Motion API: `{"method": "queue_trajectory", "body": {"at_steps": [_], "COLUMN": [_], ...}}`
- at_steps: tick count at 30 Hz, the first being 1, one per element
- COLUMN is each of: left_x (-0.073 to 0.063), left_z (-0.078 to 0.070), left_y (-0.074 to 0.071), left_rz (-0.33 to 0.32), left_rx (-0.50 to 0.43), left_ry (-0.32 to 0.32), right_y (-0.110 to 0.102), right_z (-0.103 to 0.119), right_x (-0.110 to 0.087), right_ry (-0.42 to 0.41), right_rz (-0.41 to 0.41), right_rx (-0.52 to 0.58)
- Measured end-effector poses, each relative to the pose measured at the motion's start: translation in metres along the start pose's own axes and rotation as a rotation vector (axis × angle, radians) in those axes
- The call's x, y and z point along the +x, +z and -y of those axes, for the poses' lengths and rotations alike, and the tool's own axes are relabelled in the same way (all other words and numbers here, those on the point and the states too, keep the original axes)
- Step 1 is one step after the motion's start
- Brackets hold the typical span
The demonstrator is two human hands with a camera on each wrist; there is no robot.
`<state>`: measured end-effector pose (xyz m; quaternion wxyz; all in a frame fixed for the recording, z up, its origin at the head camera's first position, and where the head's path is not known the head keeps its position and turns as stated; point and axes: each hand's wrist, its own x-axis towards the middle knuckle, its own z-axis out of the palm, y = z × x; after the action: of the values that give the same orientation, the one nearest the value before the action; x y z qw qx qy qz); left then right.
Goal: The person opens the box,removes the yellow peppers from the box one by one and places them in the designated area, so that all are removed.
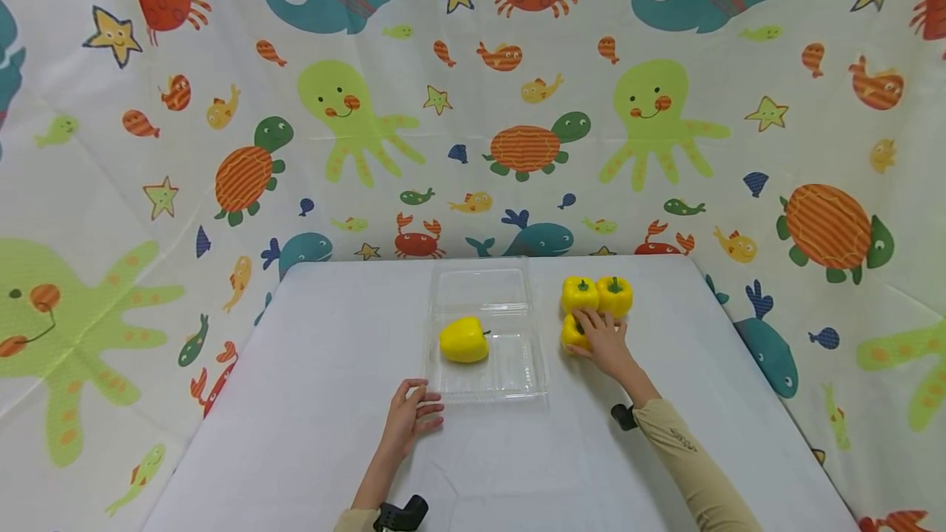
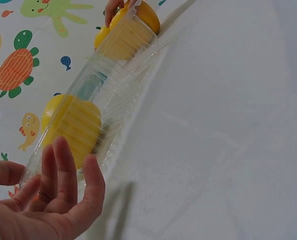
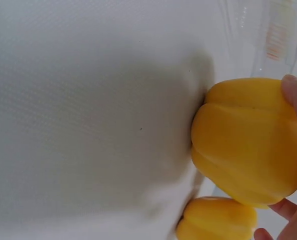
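A clear plastic container (image 1: 510, 391) lies with its lid folded back on the white table. One yellow bell pepper (image 1: 464, 341) rests on its side in the container's left part, stem to the right. My left hand (image 1: 405, 423) pinches the container's near left corner between thumb and index finger, the other fingers spread (image 2: 63, 200). To the right of the container, my right hand (image 1: 606, 345) grips another yellow bell pepper (image 3: 248, 140) from above, thumb and fingers on opposite sides. Just behind it stand two more yellow bell peppers, a left one (image 1: 580, 294) and a right one (image 1: 615, 295), stems up.
A white cloth covers the table (image 1: 332, 327). Behind and at the sides hangs a curtain (image 1: 458, 121) printed with sea animals. The container's raised lid (image 1: 480, 286) is on its far side.
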<state>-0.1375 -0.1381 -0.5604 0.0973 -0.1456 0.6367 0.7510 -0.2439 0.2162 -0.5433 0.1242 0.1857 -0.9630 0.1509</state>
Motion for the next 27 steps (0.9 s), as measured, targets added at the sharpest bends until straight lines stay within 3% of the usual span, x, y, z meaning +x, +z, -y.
{"method": "queue_trajectory", "body": {"at_steps": [27], "left_x": [0.0001], "left_z": [-0.0004], "left_y": [-0.0016], "left_rz": [0.022], "left_rx": [-0.008], "left_ry": [0.005], "right_y": [-0.0012], "right_z": [0.0014], "right_x": [0.0007], "right_ry": [0.090], "right_rz": [0.045], "right_rx": [-0.031]}}
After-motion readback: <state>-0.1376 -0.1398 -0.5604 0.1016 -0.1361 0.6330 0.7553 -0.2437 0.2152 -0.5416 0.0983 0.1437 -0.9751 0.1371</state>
